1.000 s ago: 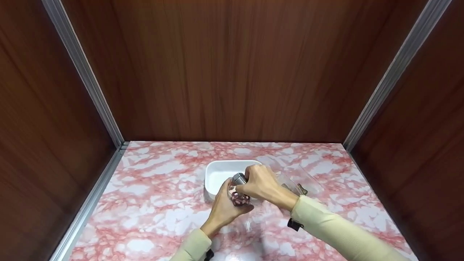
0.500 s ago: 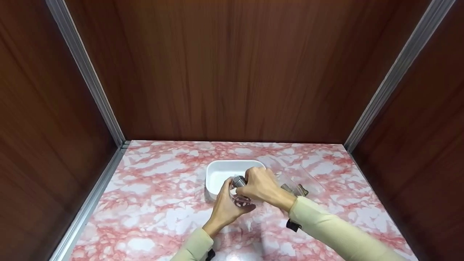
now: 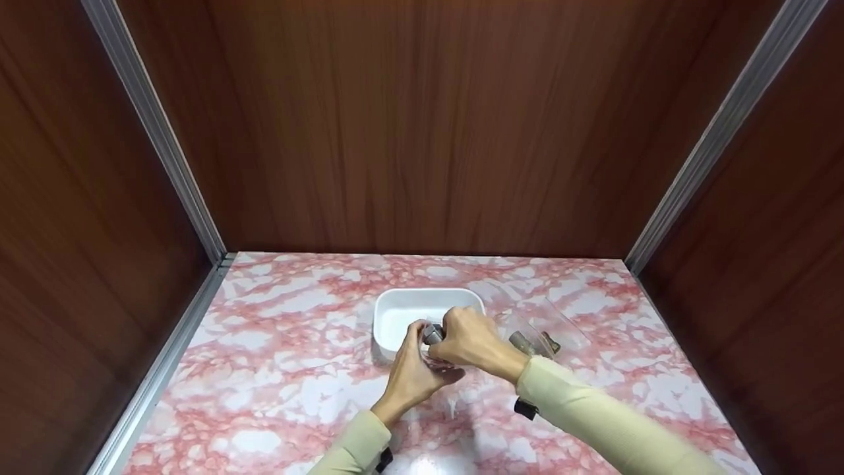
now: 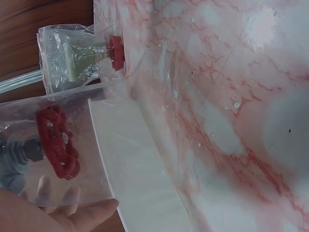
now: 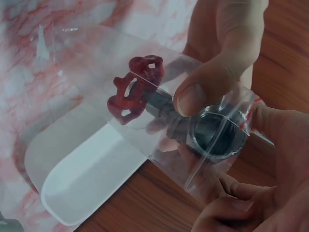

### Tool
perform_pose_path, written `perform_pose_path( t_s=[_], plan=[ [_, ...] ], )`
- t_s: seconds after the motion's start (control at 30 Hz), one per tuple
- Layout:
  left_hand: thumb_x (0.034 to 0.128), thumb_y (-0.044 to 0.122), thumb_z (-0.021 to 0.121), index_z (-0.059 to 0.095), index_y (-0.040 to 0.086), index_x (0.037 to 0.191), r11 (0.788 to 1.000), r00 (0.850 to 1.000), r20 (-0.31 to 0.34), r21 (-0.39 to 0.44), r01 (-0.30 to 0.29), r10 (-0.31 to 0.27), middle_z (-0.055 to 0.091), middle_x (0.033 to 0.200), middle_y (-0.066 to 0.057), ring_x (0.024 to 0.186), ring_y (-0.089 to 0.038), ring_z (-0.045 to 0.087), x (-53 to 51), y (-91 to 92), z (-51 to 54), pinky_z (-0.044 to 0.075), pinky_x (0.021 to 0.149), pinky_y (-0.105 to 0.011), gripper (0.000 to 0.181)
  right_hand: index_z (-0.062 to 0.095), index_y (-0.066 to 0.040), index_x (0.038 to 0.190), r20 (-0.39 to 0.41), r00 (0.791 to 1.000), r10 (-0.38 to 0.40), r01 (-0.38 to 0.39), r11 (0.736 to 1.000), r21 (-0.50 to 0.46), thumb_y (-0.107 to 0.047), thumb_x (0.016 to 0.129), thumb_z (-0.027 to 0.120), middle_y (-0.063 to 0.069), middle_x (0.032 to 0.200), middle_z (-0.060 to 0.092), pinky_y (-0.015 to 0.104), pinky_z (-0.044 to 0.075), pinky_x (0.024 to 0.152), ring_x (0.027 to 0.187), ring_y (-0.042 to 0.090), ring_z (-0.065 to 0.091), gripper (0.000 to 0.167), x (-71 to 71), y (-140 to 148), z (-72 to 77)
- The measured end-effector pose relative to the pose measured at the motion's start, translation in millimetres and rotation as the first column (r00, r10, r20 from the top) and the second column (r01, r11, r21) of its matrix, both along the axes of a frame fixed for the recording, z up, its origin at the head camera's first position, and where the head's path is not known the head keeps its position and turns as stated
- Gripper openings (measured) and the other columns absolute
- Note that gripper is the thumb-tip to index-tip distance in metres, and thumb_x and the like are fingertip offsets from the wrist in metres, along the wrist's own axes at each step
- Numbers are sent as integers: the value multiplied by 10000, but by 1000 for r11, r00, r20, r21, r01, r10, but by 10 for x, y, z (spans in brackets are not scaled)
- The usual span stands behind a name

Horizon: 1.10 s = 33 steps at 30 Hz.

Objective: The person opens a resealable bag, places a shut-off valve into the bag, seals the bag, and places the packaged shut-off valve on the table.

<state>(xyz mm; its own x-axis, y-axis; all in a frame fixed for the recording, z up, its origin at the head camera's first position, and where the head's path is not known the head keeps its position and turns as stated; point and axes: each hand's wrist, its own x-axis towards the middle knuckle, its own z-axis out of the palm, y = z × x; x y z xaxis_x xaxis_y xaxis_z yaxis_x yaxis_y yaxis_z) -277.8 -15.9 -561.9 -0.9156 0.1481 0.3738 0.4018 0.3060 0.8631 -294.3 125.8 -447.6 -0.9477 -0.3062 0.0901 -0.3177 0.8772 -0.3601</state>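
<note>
Inside a clear plastic bag (image 4: 89,137) lies a valve with a grey metal body (image 5: 166,111) and a red handwheel (image 4: 58,142). My left hand (image 3: 414,379) grips the valve through the bag; its thumb presses the body beside the round threaded opening, as the right wrist view shows. At the bag's zip end, my right hand (image 3: 473,340) pinches the plastic edge with curled fingers. In the head view, the right hand and left fingers hide most of the wheel. Both hands are held above the front of a white tray (image 3: 401,323).
Right of the tray in the head view, another clear bag (image 3: 567,333) lies on the red-marbled tabletop (image 3: 277,369) with dull metal parts (image 3: 521,342) inside. The left wrist view shows a bagged yellowish valve (image 4: 84,60) with a red wheel. Dark wood panels (image 3: 409,132) enclose the table.
My right hand has shifted slightly left and lower along with the bag's edge. The valve has turned a little, and its wheel is more hidden in the head view.
</note>
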Motion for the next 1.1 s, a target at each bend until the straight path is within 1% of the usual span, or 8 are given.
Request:
perform_pose_path(
  t_s=[0.13,0.33,0.47,0.63,0.73,0.83,0.97,1.1],
  plan=[
    [701,397,966,413,49,1457,1000,1000,-2,-17,-20,20,584,1406,-128,1267,-257,587,-23,20,17,472,1085,-445,998,429,-241,560,-3,1000,-19,19,999,31,-247,657,765,-114,479,367,321,354,429,452,90,379,350,-37,-19,-13],
    [705,425,958,411,24,1472,999,1000,-7,-27,-30,30,569,1409,-144,1266,-268,588,-55,39,-15,481,1075,-450,1023,448,-225,573,-33,997,-63,67,990,121,-302,645,784,-41,555,480,399,482,504,515,155,466,353,-98,-48,-72],
    [700,426,961,423,35,1463,998,999,-21,-41,-39,38,581,1393,-139,1253,-265,594,-59,52,-38,483,1073,-453,1012,488,-188,611,-65,995,-70,79,986,150,-310,658,788,7,607,531,455,538,550,550,202,516,328,-116,-59,-149],
    [700,404,960,439,60,1438,997,998,-42,-56,-50,47,608,1344,-93,1211,-247,612,-69,67,-55,498,1050,-440,967,529,-144,659,-94,993,-70,84,985,152,-292,680,783,46,645,562,477,557,569,573,232,547,294,-131,-70,-241],
    [710,394,955,440,41,1430,997,997,-58,-60,-48,44,612,1339,-122,1200,-268,621,-78,72,-80,505,1044,-446,953,536,-132,669,-108,992,-65,80,986,143,-284,676,778,66,659,577,484,555,563,579,254,559,286,-125,-73,-293],
    [713,377,952,440,49,1427,997,997,-58,-62,-46,43,620,1333,-152,1186,-279,636,-77,72,-108,512,1039,-450,938,528,-132,667,-110,993,-54,68,988,135,-267,674,765,70,652,577,480,546,543,567,254,558,273,-113,-72,-349],
    [698,328,953,449,62,1420,996,997,-57,-68,-55,51,633,1317,-164,1170,-286,650,-64,68,-143,514,1039,-453,920,516,-153,650,-88,995,-39,49,992,118,-235,652,753,42,625,558,446,519,504,541,208,523,251,-94,-69,-418],
    [685,306,955,459,39,1409,993,995,-67,-88,-75,70,643,1287,-147,1148,-289,656,-53,67,-182,524,1022,-460,918,521,-174,642,-52,998,-19,23,996,85,-208,631,759,16,611,557,409,491,482,531,178,499,241,-73,-65,-467]
  ],
)
